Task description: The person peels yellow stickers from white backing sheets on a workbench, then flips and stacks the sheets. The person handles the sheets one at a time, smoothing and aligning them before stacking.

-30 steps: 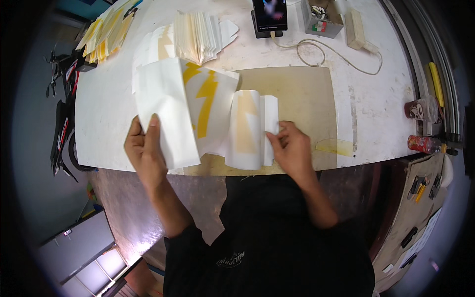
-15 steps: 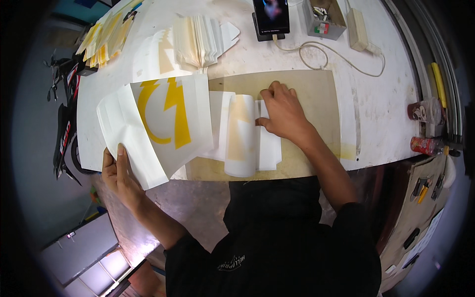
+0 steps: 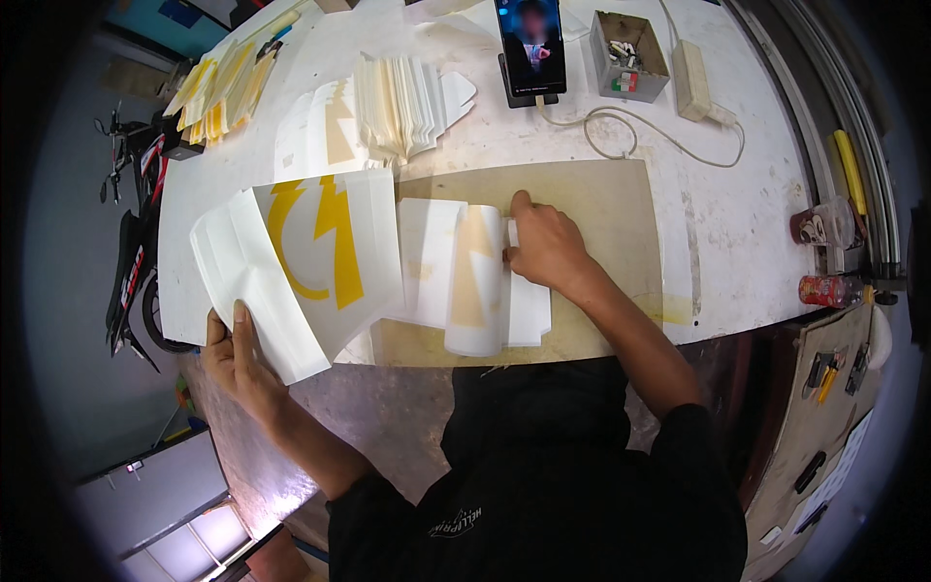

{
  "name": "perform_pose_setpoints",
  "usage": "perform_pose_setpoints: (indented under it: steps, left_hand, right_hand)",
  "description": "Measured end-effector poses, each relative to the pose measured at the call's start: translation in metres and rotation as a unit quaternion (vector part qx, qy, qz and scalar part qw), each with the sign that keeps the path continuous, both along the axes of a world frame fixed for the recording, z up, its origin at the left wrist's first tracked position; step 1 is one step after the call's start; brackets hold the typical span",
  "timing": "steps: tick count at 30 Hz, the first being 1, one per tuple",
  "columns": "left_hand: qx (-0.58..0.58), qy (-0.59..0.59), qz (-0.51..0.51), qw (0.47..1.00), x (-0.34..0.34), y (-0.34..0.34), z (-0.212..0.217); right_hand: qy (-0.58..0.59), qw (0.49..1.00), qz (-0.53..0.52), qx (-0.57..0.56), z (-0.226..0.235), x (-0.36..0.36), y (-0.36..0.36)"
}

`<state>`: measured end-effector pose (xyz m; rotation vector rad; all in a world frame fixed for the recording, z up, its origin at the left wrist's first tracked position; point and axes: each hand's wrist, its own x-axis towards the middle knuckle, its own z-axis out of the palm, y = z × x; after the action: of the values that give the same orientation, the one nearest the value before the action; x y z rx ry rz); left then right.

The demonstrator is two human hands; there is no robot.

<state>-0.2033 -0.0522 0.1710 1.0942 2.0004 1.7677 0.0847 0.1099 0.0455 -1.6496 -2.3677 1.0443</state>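
My left hand [image 3: 242,364] pinches the lower left edge of a white sheet [image 3: 364,204], thumb on top. Its left part is folded over, and a yellow ring and lightning-bolt shape [image 3: 339,252] shows on the face. The sheet is raised and tilted at its left side. To its right, a curled white sheet with a pale tan shape [image 3: 472,281] lies over flat white paper [image 3: 427,242] on a translucent tan mat [image 3: 611,223]. My right hand [image 3: 551,244] is closed at the curled sheet's right edge, thumb against it; the fingertips are partly hidden.
A stack of folded white and tan sheets [image 3: 398,107] stands at the back, with yellow-marked strips [image 3: 223,92] to its left. Behind the mat are a phone on a stand [image 3: 531,48], its cable [image 3: 630,121], a grey box [image 3: 630,73] and a power strip [image 3: 690,82]. Drinks [image 3: 829,290] stand far right.
The view has shifted, so the table sits lower. My right hand's fingers have drawn closer together at the curled sheet's edge. My left hand keeps its pinch on the yellow-marked sheet.
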Motion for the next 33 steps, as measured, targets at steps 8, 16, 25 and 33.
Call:
perform_pose_setpoints:
  steps: [8,16,25,33]
  left_hand:
    - [0.004,-0.038,0.039,0.999,-0.001,-0.003,0.000]
    - [0.003,0.056,0.044,0.997,-0.010,-0.016,0.043]
    - [-0.140,0.286,-0.293,0.901,0.182,0.042,-0.030]
    - [-0.201,0.177,-0.340,0.901,0.255,0.040,-0.111]
  right_hand:
    - [0.299,0.920,-0.248,-0.042,-0.030,0.042,-0.057]
    - [0.348,0.911,-0.206,-0.079,-0.017,0.097,-0.066]
    - [0.333,0.902,-0.274,0.000,-0.007,0.118,-0.059]
    - [0.032,0.932,-0.261,0.248,-0.002,0.139,-0.110]
